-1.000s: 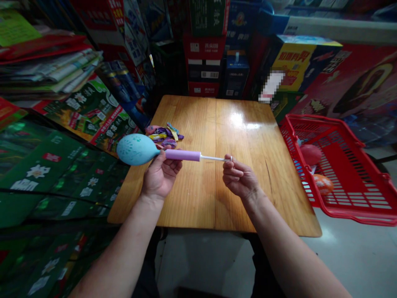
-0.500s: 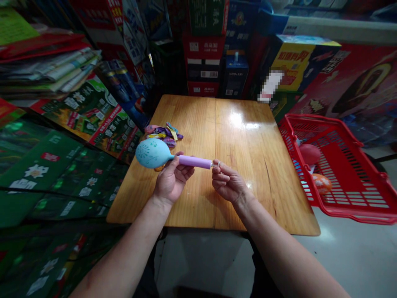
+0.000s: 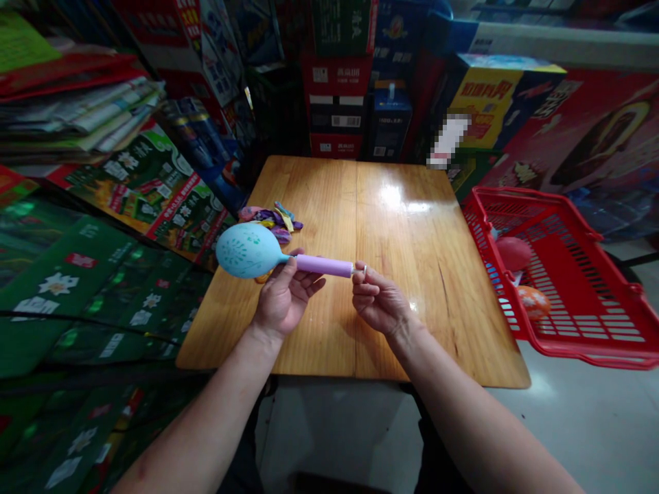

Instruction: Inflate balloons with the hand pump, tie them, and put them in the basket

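Over table [image 3: 406, 247] | left hand [image 3: 283, 300]: balloon neck [image 3: 283, 259], pump [image 3: 325, 265] | right hand [image 3: 379, 300]: plunger [image 3: 365, 270]

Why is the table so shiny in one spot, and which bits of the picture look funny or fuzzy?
Head view: white glare lies on the far right part of the wooden table, probably from a light I can't see; head view: the stack of papers at the left edge looks smeared and stretched; head view: the blue balloon looks clearer.

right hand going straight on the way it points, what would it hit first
Likely the purple pump barrel, its end just past the white handle that the right hand pinches; depth is unclear.
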A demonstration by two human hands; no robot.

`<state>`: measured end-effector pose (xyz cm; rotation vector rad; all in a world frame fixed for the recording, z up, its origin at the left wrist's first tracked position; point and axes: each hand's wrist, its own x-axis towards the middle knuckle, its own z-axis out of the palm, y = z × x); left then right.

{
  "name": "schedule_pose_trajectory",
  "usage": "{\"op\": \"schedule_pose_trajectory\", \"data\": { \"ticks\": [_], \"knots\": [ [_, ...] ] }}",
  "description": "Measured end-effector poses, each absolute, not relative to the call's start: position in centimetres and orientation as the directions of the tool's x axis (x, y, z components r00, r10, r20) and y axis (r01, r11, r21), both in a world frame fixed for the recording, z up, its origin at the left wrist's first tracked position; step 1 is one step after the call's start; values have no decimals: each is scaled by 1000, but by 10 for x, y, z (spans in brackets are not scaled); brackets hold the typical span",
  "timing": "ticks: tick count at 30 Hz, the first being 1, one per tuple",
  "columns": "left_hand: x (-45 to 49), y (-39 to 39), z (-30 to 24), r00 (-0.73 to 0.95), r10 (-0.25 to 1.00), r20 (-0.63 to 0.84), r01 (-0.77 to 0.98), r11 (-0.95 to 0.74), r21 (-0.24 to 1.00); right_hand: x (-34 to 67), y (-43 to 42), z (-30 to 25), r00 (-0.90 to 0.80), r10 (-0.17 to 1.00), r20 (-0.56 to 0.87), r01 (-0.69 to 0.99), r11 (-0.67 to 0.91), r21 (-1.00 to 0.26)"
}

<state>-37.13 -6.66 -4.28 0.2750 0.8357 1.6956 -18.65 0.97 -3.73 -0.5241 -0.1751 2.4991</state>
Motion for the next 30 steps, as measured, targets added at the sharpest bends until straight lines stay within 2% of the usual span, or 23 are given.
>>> {"op": "schedule_pose_trajectory", "data": {
  "ticks": [8,13,19,23,30],
  "knots": [
    [-385,-61,-38,-341,890,-304,-775,-83,626,-179,16,-32,-759,539,-365,-476,-842,-255],
    [-399,-62,-31,-448,861,-242,-726,-192,660,-168,25,-27,-722,615,-316,-551,-788,-275],
    [-376,-69,-39,-306,916,-258,-759,-71,647,-184,13,-37,-776,558,-295,-504,-829,-242],
    [-372,-66,-42,-324,906,-273,-770,-85,633,-189,9,-38,-773,564,-291,-515,-825,-232],
    [-394,-63,-33,-381,881,-282,-768,-131,627,-171,21,-31,-778,556,-293,-483,-827,-287]
  ]
}}
